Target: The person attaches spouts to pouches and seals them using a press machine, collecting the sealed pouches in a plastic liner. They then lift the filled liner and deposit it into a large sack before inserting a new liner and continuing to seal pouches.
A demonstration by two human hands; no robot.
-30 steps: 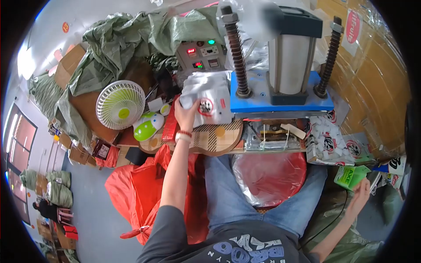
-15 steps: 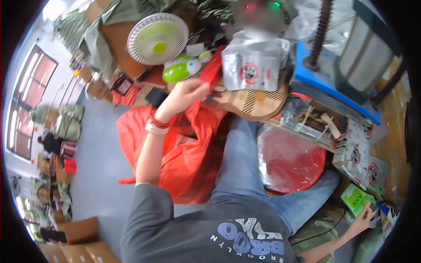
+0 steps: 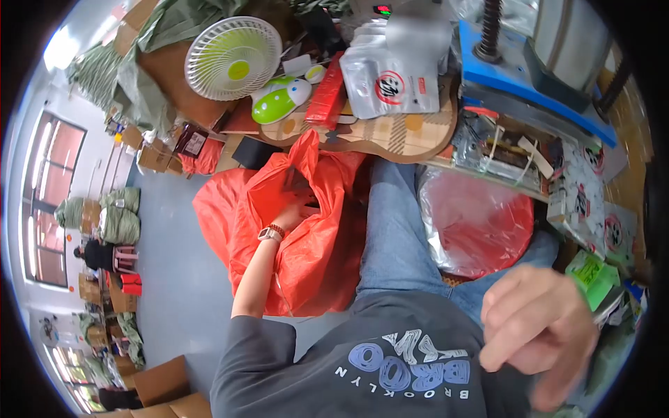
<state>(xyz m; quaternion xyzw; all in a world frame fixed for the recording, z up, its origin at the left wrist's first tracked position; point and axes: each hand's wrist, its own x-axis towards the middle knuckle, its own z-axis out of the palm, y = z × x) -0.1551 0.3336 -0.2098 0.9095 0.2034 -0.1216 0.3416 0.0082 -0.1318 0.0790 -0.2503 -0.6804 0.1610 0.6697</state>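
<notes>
The bag (image 3: 310, 258), left hand (image 3: 300, 212) inside, sits before the fan (image 3: 234, 58) and pouches (image 3: 366, 94).

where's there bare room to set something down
On the wavy patterned board, between stacked silver pouches and its front edge. Grey floor, left of the open red plastic bag. Crowded: the cluttered ledge beneath the blue metal press.

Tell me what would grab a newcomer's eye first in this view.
First, the big red bag left of centre, with the left hand at its open mouth. Next, the right hand, looming large at the lower right with fingers bent. Then the green-and-white fan at the upper left and the thick blue plate at the upper right.
</notes>
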